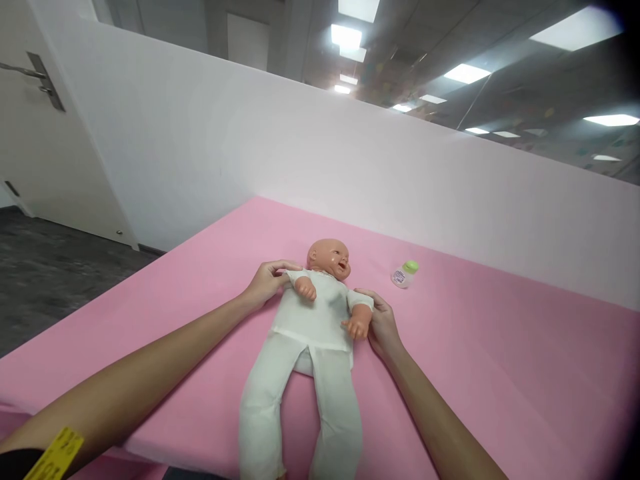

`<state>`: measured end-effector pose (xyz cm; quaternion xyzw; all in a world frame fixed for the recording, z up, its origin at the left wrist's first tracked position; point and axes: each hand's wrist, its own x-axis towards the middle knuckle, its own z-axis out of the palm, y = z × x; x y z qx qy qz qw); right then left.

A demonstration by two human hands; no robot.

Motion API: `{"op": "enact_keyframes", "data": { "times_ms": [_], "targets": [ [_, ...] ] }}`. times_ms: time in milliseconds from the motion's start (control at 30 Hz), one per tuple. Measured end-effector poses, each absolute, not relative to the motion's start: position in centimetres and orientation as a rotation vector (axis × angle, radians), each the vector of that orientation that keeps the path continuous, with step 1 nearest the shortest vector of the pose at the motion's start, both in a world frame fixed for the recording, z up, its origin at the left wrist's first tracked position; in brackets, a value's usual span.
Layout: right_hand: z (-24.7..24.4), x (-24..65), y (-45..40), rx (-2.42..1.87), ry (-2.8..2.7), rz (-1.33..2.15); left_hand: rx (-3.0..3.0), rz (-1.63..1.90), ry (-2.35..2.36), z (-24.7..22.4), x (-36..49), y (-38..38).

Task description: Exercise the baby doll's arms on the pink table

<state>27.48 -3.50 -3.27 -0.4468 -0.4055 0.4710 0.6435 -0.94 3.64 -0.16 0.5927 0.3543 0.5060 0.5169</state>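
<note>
1. Left hand [270,280]: your thumb and fingers pinch the doll's sleeve at the shoulder on your left; the wrist sits low, just above the table.
2. Right hand [385,325]: your fingers curl against the opposite sleeve from outside, index reaching along its upper edge. Thumb hidden; cannot tell whether you pinch the cloth or only touch it.
3. Doll [316,310]: on its back between your hands, in a white top and trousers. Long axis runs away from you, leaning slightly right; head at the far end, legs parted toward you. Face turns to your right.
4. Your forearms slant inward from the lower corners, converging on the doll's shoulders. A yellow tag [57,455] shows at your left arm.
5. Bottle [404,274], green-capped: right of the doll's head, apart from it.
6. Pink table [480,347] beneath; white partition [200,127] behind.
</note>
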Motion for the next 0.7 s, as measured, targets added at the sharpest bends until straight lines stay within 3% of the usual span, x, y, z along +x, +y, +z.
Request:
{"op": "enact_keyframes", "data": {
  "times_ms": [700],
  "targets": [
    [-2.92,27.16,-3.81,-1.023,-0.973,1.057,1.511,1.160,0.863,-0.34,-1.18,3.89]
  ]
}}
